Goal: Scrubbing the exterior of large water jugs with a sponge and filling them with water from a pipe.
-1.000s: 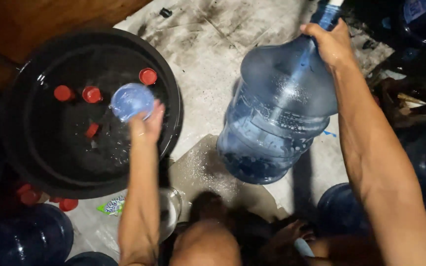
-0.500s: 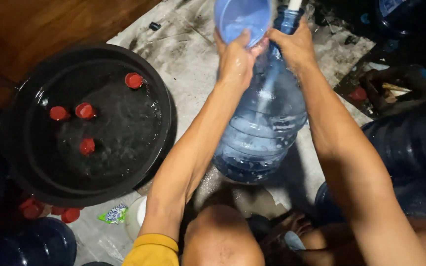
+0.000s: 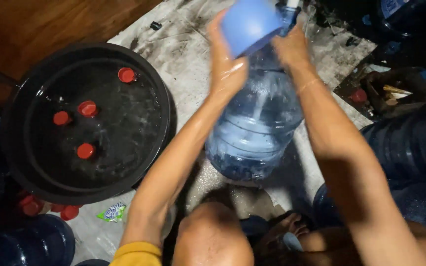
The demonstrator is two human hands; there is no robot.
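My left hand [image 3: 224,64] grips a small blue bowl [image 3: 250,22], tipped over the top of a large clear blue water jug [image 3: 255,128]. Water runs down inside the jug. My right hand [image 3: 290,47] is closed around the jug's neck and holds it upright on the wet grey floor. The jug's mouth is hidden behind the bowl and my hands. To the left sits a wide black basin [image 3: 25,167] filled with water, with several red bottle caps [image 3: 88,108] floating in it.
More red caps [image 3: 68,213] lie on the floor below the basin beside a small green-and-white wrapper [image 3: 111,212]. Dark blue jugs stand at the lower left [image 3: 20,244] and at the right [image 3: 405,148]. Brown wood floor lies at the upper left. My knee [image 3: 213,236] is below the jug.
My left hand lifted the blue bowl out of the basin, carried it right to the jug's top and tilted it over. My right hand stayed on the neck.
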